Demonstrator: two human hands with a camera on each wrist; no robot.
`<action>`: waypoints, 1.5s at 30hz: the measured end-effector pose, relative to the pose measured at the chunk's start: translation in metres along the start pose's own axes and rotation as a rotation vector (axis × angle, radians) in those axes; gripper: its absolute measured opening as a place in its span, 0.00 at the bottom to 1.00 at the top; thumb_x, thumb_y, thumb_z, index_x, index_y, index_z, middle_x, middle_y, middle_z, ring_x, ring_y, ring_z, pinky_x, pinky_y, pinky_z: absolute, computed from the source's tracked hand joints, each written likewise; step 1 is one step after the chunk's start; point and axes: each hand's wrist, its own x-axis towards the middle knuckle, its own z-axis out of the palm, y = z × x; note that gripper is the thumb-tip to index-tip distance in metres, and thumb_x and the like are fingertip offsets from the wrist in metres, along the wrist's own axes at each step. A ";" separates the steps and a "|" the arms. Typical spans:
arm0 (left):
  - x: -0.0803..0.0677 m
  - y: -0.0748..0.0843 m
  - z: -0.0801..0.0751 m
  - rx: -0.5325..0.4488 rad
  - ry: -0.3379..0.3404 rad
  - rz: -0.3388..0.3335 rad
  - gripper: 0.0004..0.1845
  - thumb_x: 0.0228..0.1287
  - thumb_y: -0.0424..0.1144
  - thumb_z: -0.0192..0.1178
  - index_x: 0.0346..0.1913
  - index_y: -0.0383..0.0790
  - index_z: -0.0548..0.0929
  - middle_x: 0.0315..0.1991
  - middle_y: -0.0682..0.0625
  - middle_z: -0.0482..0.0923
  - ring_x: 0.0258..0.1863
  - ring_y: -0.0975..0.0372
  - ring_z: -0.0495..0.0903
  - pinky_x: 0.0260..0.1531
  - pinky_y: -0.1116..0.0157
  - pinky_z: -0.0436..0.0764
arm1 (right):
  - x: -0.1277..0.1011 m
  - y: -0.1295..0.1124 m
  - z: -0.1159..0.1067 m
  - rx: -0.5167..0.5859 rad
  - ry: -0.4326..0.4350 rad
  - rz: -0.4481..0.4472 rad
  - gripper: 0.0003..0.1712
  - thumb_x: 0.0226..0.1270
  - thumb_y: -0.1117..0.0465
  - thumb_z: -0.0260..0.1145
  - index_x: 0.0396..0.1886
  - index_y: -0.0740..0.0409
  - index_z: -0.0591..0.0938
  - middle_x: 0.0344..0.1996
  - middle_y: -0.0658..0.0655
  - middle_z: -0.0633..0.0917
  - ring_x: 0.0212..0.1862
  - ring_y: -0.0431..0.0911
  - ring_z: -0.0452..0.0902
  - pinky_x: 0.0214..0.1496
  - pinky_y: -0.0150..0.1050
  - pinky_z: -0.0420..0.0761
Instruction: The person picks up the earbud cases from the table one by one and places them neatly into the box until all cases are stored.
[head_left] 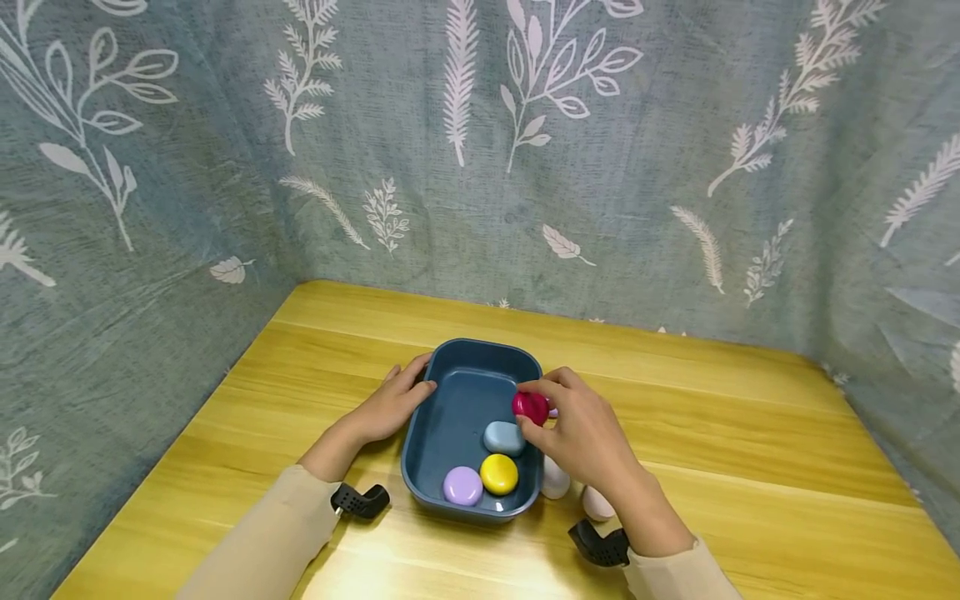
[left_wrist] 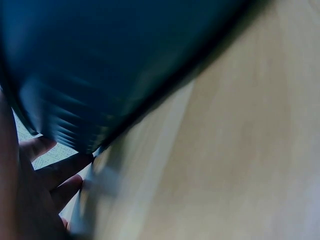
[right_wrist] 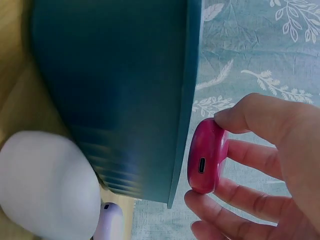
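One magenta case (head_left: 530, 407), pinched between thumb and curled fingers of the right hand (head_left: 585, 437), hangs at frame centre above the blue tray's (head_left: 468, 354) right rim, standing on edge, its charging port facing the wrist. Left hand (head_left: 390, 407) rests relaxed on the tray's left rim.

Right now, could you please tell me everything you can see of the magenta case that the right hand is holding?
The magenta case is a small, rounded, glossy shell that looks like hard plastic, probably an earbud case, with a small slot-shaped port on one narrow edge. The right hand pinches it between thumb and fingers, clear of any surface. It sits right at the right-hand rim of the blue tray, above the grey-blue case lying inside. A seam is not clearly visible, so I cannot tell whether it opens.
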 end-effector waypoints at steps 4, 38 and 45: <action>0.002 0.001 0.003 -0.002 -0.013 -0.001 0.30 0.83 0.49 0.44 0.83 0.50 0.57 0.81 0.44 0.61 0.84 0.45 0.48 0.83 0.43 0.32 | -0.003 0.000 0.000 -0.003 -0.004 -0.008 0.22 0.62 0.53 0.76 0.55 0.49 0.88 0.50 0.54 0.83 0.41 0.50 0.83 0.37 0.36 0.81; 0.003 -0.001 0.004 0.002 0.011 -0.037 0.31 0.83 0.50 0.44 0.82 0.47 0.57 0.80 0.43 0.62 0.84 0.41 0.40 0.82 0.40 0.36 | 0.005 -0.020 0.014 -0.034 -0.155 -0.191 0.19 0.62 0.53 0.77 0.53 0.51 0.89 0.49 0.52 0.84 0.40 0.41 0.82 0.40 0.30 0.84; 0.002 0.000 0.004 0.004 0.016 -0.055 0.32 0.82 0.50 0.45 0.82 0.48 0.57 0.81 0.43 0.60 0.84 0.39 0.36 0.82 0.38 0.37 | 0.003 -0.026 0.020 -0.022 -0.187 -0.200 0.19 0.63 0.50 0.77 0.53 0.48 0.89 0.49 0.49 0.84 0.40 0.40 0.81 0.39 0.30 0.83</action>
